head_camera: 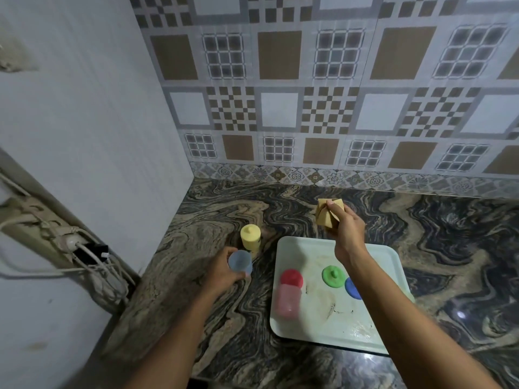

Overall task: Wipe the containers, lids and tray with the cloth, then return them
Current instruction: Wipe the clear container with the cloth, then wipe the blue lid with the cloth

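Cloth point(328, 216) is being squeezed in the right hand point(348, 234), whose fingers are curling tight around it. The cloth is tan and bunched up, and it is hanging in the air over the far edge of the tray point(306, 251). The left hand point(220, 273) is gripping a blue container point(238, 263) that is wearing no lid, with the fingers wrapping round its side. It is to the left of the tray and over the counter point(421, 220); whether it is touching the counter I cannot tell. Just behind it a yellow container point(250, 237) is standing upright on the counter with its yellow lid on. The tray is pale green and is lying flat on the counter, and brown smears and small black marks are showing on it. On the left part of the tray a red container point(287, 303) is sitting with its red lid point(292, 277) on; it is blurry, so I cannot tell if it is standing or lying down. A green lid point(332, 276) is lying near the middle of the tray with its knob pointing up. A blue lid point(351, 287) is lying just beside it, partly hiding under the right arm. A tiled wall point(280, 108) with brown and grey squares is rising behind the counter, and a plug point(70, 242) with white cables point(92, 266) is hanging on the left wall.
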